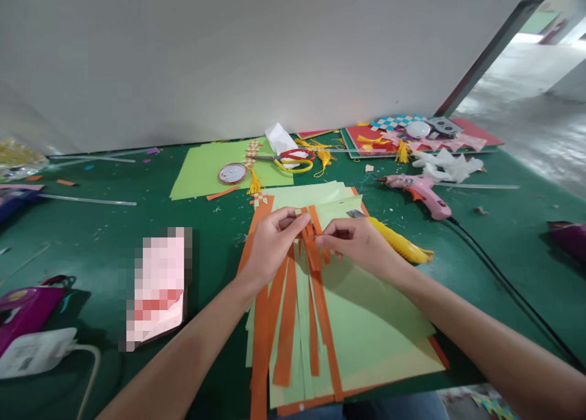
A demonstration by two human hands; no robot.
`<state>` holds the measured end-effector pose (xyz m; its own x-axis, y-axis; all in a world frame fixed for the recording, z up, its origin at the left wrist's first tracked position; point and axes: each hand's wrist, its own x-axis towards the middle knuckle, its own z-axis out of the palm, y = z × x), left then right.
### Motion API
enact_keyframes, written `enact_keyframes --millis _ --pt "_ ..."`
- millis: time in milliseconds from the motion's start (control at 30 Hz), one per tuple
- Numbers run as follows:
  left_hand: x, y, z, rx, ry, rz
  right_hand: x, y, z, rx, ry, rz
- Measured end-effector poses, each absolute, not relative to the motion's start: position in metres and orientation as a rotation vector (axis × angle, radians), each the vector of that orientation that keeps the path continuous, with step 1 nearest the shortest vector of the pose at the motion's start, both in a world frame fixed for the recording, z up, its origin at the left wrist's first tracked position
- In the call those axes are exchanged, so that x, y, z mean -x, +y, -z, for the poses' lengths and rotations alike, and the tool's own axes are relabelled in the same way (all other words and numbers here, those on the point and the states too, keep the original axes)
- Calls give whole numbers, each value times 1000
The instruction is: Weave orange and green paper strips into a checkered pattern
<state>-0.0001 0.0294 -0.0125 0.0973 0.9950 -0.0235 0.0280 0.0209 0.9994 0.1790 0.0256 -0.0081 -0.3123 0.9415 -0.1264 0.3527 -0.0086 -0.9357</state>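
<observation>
A green desk (101, 218) is set against a pale wall (229, 54). Orange paper strips (313, 255) are found between the hands, with narrow pale green strips (301, 322) among them. The upper ends are pinched between thumb and fingers of the left hand (274, 237); a strip's edge appears nipped by the fingertips of the right hand (354, 240). The orange strips are judged light, limp and easily creased; hold is best taken by a light pinch at the crossing. Pale green sheets (379, 322) are stacked beneath the hands, and loose tails could be tangled there. A yellow utility knife (398, 240), metal tip showing, is noted just beside the right hand. Farther right, a pink glue gun (419, 191) is laid; scissors (297, 160) are placed beyond both hands.
</observation>
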Motion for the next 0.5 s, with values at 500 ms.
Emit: enact_keyframes --millis 500 --pt "1 30 14 -1256 1213 -1169 -178 23 7 1368 -1749 -1032"
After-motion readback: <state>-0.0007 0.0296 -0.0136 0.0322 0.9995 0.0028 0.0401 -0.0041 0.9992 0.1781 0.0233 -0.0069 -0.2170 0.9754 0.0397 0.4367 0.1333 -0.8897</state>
